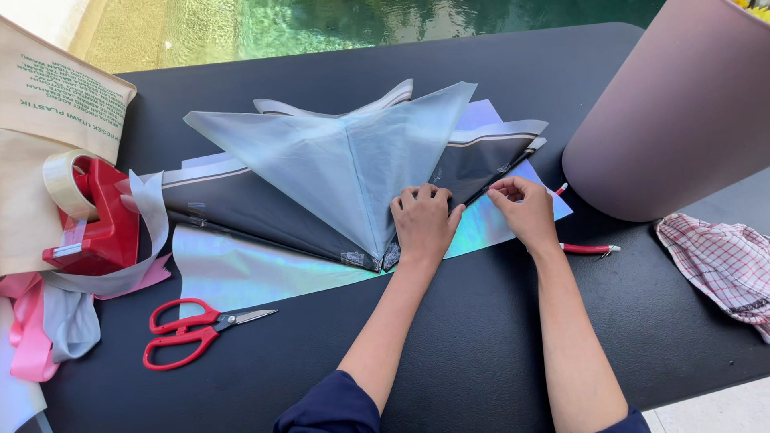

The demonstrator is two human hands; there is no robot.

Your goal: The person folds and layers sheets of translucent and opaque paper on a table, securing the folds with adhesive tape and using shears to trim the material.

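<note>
We press our left hand [423, 220] flat, fingers [417, 195] curled down on the dark wrapping sheet [257, 210] beside the pale blue folded sheet [345, 160], pinning the layered fan so it cannot slide on the desk [481, 337]. Just right of those fingers, our right hand [525, 210] pinches the dark sheet's edge, closed on it, likely to line up a fold. Beneath both lies an iridescent sheet [241, 273]. Well left of our fingers rest red scissors [188, 329] and a red tape dispenser [92, 220].

Bare table [481, 337] near; mauve cylinder [674, 120] blocks right.
</note>
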